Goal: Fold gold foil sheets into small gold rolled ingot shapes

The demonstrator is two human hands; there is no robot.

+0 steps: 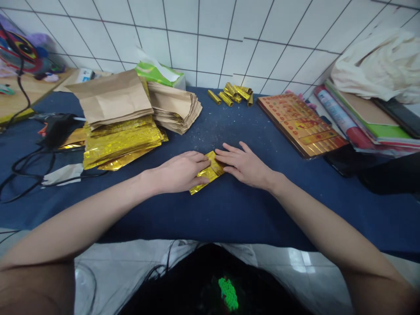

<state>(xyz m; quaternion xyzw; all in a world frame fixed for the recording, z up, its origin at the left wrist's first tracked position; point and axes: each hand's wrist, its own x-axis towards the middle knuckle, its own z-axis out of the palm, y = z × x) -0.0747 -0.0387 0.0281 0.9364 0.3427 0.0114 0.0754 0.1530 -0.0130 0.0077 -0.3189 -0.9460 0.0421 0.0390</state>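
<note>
A small folded sheet of gold foil paper (pixel 215 168) lies slantwise on the dark blue cloth in front of me. My left hand (pixel 183 171) grips its left part, thumb below and the other fingers along the upper edge. From the other side, my right hand (pixel 247 164) touches the paper's right end with its fingertips, fingers stretched and spread. Part of the sheet is hidden under both hands. Farther back, by the tiled wall, several rolled gold paper tubes (pixel 234 94) lie in a small heap.
To the left are stacked gold foil sheets (pixel 124 142), brown paper (pixel 111 98) and a black glue gun (pixel 59 129) with its cable. A green tissue box (pixel 160 74) stands behind. An orange-gold box (pixel 300 124) and piled books (pixel 370 113) lie right.
</note>
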